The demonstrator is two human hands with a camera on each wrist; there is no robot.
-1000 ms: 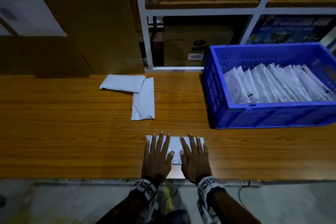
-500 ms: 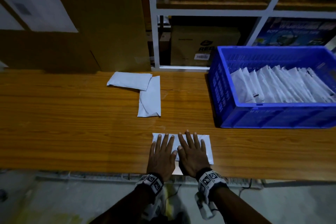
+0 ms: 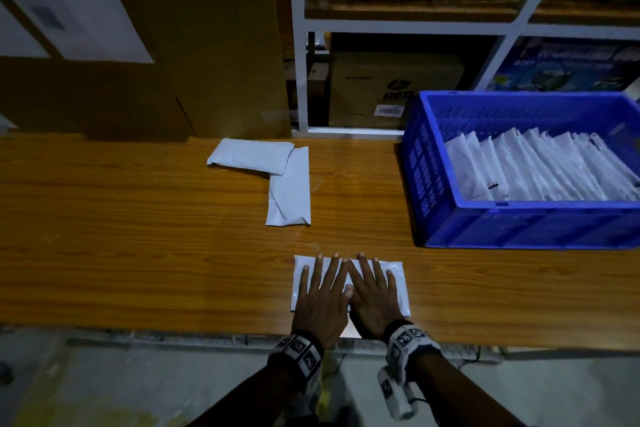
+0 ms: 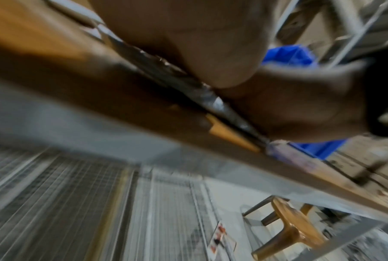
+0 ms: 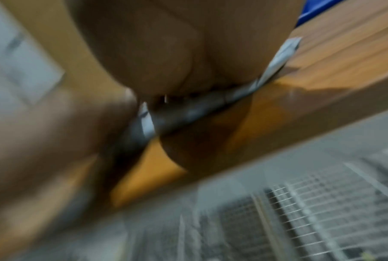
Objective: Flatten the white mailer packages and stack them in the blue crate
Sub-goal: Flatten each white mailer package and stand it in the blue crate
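White mailer (image 3: 398,282) crosswise under hands (image 3: 346,298)

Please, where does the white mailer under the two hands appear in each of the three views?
Head: white mailer lies low centre, near the table's front edge, under both flat hands.
Left wrist: a grey, blurred diagonal strip at centre, under the palm.
Right wrist: pale strip, upper right to centre.
Shared landmark: blue crate.

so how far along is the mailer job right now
Done: a row of white mailers already sits in the blue crate. In hand: left hand and right hand press one mailer flat. Left: two mailers on the table.
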